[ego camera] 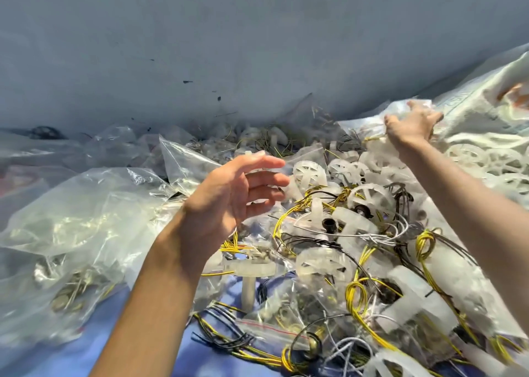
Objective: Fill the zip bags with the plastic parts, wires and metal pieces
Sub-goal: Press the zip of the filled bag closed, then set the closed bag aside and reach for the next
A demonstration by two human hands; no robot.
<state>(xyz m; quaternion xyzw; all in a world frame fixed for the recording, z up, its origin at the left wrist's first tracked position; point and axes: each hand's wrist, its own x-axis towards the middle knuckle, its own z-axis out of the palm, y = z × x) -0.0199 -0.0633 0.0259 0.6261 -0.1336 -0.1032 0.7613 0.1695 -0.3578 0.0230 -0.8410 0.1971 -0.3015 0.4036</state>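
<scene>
A large white sack (481,101) is seen at far right; clear zip bags (86,205) are piled left of a heap of white plastic parts (310,173) and yellow wires (356,293). The left hand (234,193) is held slack and empty over the heap. The right hand (412,124) is set at the sack's edge, its grasp too blurred to be told.

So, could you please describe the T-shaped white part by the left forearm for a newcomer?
Find the left hand in mid-picture and follow its forearm down toward the blue cloth. Just right of the forearm lies the white plastic part, a flat disc with a thick stem. Unlike the spoked wheel beside it, it reads as a plain T.
</scene>
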